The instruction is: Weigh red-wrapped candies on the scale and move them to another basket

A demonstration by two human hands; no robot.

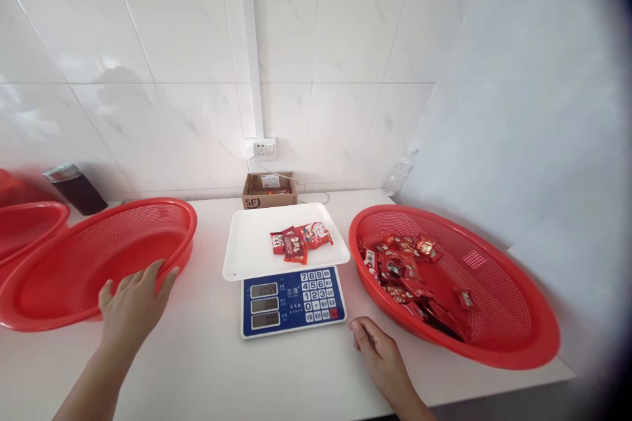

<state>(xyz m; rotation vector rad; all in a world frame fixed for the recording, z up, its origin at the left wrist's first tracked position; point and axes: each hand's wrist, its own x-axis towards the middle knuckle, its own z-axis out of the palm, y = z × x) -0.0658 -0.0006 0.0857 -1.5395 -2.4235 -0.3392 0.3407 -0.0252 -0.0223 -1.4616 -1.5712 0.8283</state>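
Observation:
My left hand (pixel 134 306) is at the near right rim of a red perforated plastic basket (pixel 185 240), fingers bent over the edge. No loose item shows inside that basket. Curled loosely closed, my right hand (pixel 380 355) rests on the table between the scale and a second red basket (pixel 536 348); nothing shows in it. Several small red snack packets (pixel 395 270) lie in that right basket. On the white pan (pixel 247 250) of a blue digital scale (pixel 293 302) sit a few more red packets (pixel 296 242). The scale's display is lit with digits.
A small cardboard box (pixel 251 200) stands behind the scale, below a wall socket (pixel 261 149). A clear plastic bottle (pixel 397 173) leans at the back right corner. At the far left are a dark flask (pixel 79 191) and another red basket (pixel 34 210).

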